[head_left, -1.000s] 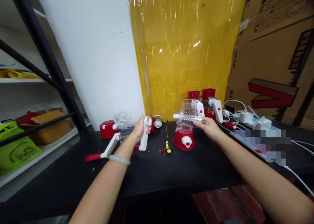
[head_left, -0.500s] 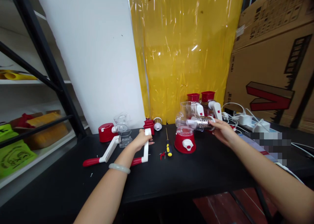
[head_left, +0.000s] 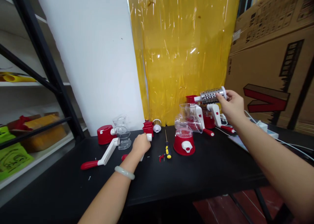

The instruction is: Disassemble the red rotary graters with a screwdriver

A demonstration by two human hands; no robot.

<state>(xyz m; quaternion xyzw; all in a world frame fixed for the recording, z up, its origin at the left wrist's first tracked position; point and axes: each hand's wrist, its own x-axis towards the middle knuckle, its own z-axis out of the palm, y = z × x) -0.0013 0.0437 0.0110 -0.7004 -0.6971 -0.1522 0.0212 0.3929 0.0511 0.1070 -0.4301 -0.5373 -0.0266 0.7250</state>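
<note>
My right hand [head_left: 232, 106] is closed around the white-rimmed end of a metal grater drum [head_left: 211, 95], held level in the air. Below and left of it stands a rotary grater [head_left: 184, 145] with a red base and a clear housing. On the left, my left hand [head_left: 141, 145] grips a white crank handle [head_left: 149, 137] with a red grip, mostly hidden behind the hand and wrist. Another crank handle [head_left: 108, 153] lies to its left. A screwdriver [head_left: 168, 149] and small red pieces [head_left: 161, 158] lie between the hands.
Another red base [head_left: 105, 134] and clear parts [head_left: 121, 127] sit at the back left. A red hopper part [head_left: 148, 127] and a second drum [head_left: 157, 125] stand near the yellow curtain [head_left: 176, 54]. More graters, white cables and a large cardboard box [head_left: 267, 73] occupy the right.
My right hand has drawn the grater drum out of the clear housing and lifted it up and right. My left hand has lowered slightly with the crank handle.
</note>
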